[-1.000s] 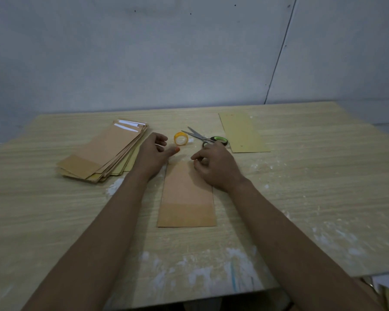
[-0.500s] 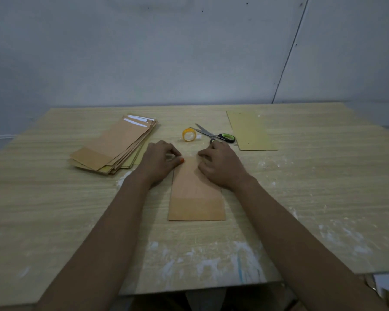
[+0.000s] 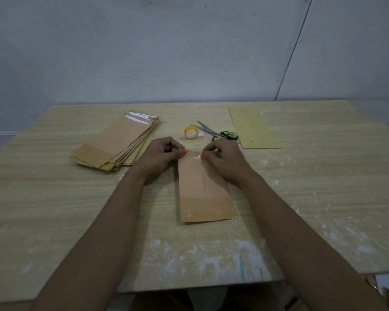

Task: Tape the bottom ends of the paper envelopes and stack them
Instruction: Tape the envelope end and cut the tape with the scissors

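Tabletop (image 3: 76, 209): envelope (image 3: 203, 189) between hands (image 3: 160, 157).

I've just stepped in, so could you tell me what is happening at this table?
A person is taping a brown paper envelope lying in front of them. The left hand and right hand pinch a strip of clear tape stretched across its far end. A stack of envelopes lies to the left; a tape roll and scissors lie beyond the hands.

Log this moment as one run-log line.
step: taping | left hand + right hand: pinch tape strip | on: envelope far end
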`<state>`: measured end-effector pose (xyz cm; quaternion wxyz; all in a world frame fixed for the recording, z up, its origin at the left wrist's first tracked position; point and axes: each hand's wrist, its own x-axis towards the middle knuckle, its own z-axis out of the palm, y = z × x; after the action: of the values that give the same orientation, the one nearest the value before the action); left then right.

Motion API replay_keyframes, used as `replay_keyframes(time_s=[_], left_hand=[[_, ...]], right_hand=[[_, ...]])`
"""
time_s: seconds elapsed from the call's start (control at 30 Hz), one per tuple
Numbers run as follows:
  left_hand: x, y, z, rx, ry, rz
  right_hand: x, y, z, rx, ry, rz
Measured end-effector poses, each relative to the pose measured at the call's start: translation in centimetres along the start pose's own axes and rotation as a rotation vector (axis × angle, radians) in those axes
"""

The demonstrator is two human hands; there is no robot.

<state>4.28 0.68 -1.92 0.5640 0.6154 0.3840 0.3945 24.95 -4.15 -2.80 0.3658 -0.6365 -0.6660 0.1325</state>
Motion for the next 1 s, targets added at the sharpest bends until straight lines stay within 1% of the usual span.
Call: replay_keyframes(time_s=[0.1,0.17,0.23,0.33,0.47,0.57,0.67,0.73,0.9,1.0], left_hand=[[0.0,0.0,-0.2,-0.016,0.002,0.005],[0.0,0.2,-0.7,-0.045,0.077,0.031],[0.0,0.3,-1.4,-0.072,0.143,0.054],[0.0,0.1,-1.5,-0.066,0.145,0.069],[0.2,0.2,-0.7,-0.020,0.136,0.093],[0.1,0.1,-0.5,-0.051,0.104,0.085],[-0.1,0.1,-0.4,-0.068,0.103,0.095],[0.0,0.3,-0.4,-0.074,0.116,0.104],[0.0,0.3,-0.2,-0.086,0.130,0.119],[-0.1,0.4,-0.1,-0.088,0.133,0.126]], right_hand=[[0.1,0.2,0.2,0.036,0.009,-0.003],[0.1,0.1,0.1,0.114,0.025,0.017],[0.0,-0.2,0.0,0.253,0.034,0.062],[-0.3,-0.7,-0.1,0.462,0.066,0.131],[-0.2,-1.1,-0.1,0.573,0.200,0.161],[0.0,-1.3,0.2,0.683,0.321,0.223],[0.1,-1.1,0.4,0.647,0.453,0.218],[0.1,-1.0,0.5,0.586,0.490,0.190],[0.4,-0.8,0.6,0.579,0.451,0.179],[0.5,-0.9,0.5,0.623,0.458,0.175]])
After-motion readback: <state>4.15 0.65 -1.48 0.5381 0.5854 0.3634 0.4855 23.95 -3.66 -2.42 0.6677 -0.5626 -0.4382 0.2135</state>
